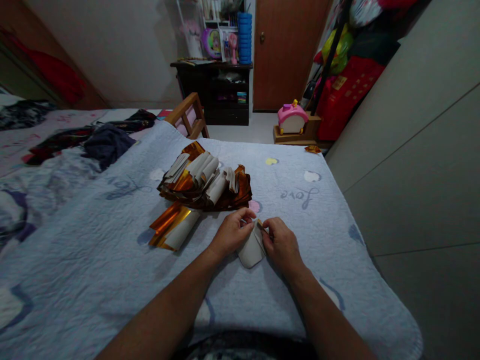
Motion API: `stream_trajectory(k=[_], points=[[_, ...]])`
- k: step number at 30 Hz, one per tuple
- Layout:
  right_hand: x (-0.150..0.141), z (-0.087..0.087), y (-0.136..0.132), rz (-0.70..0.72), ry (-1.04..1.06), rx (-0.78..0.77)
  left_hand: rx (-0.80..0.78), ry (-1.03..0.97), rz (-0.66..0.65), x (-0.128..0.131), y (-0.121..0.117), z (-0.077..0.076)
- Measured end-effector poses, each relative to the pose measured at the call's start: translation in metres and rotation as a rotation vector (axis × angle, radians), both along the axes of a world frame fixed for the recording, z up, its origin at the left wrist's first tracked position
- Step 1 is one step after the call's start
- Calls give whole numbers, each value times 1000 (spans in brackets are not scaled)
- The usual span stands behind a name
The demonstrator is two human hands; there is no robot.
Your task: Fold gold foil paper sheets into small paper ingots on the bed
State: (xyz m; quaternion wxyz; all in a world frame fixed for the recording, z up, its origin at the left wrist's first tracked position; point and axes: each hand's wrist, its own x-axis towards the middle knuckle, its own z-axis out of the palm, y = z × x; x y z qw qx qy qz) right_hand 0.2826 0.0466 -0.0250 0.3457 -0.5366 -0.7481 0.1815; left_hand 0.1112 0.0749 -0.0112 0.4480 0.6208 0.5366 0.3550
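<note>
Between my two hands, close above the quilted bed cover, is a partly folded sheet of pale grey paper [250,254] with a small gold-brown bit at its upper edge. My left hand [235,229] pinches its upper left side. On the right edge, the fingers of my right hand [280,244] are closed round the paper. Beyond my left hand lies a heap of gold-and-grey foil papers [204,175], many curled or folded. One loose curled foil sheet [176,227] rests in front of that heap.
The pale blue cover [292,310] spreads over the bed. A small gold scrap [312,149] lies at its far right corner. Rumpled clothes [108,145] are on the left. A wooden chair [189,117], a dark shelf [213,95] and a pink toy [292,117] stand past the far edge.
</note>
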Motion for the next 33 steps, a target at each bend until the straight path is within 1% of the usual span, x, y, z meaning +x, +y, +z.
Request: stream_trajectory(k=[4,9,13,17,20,22,25,27,30,33], points=[[1,0,-2,39,-39,-9,5,0,-7,0,0,-1],[1,8,-5,86,-20,-13,1,-73,-22,-1,-2,1],[2,13,-6,116,80,-28,11,-140,-20,0,-6,6],[3,12,-3,144,189,-21,25,-185,-23,0,-8,9],[2,11,-1,129,268,-45,26,-199,-31,0,-9,10],[2,10,-1,94,317,-67,28,-208,-43,-1,-9,10],[1,8,0,28,427,-144,34,-233,-56,-2,-9,9],[1,6,1,22,542,-249,30,-262,-59,-2,-9,8],[1,6,2,87,690,-418,13,-314,-55,-2,-8,6],[1,8,3,158,738,-499,-18,-360,-36,-2,-7,5]])
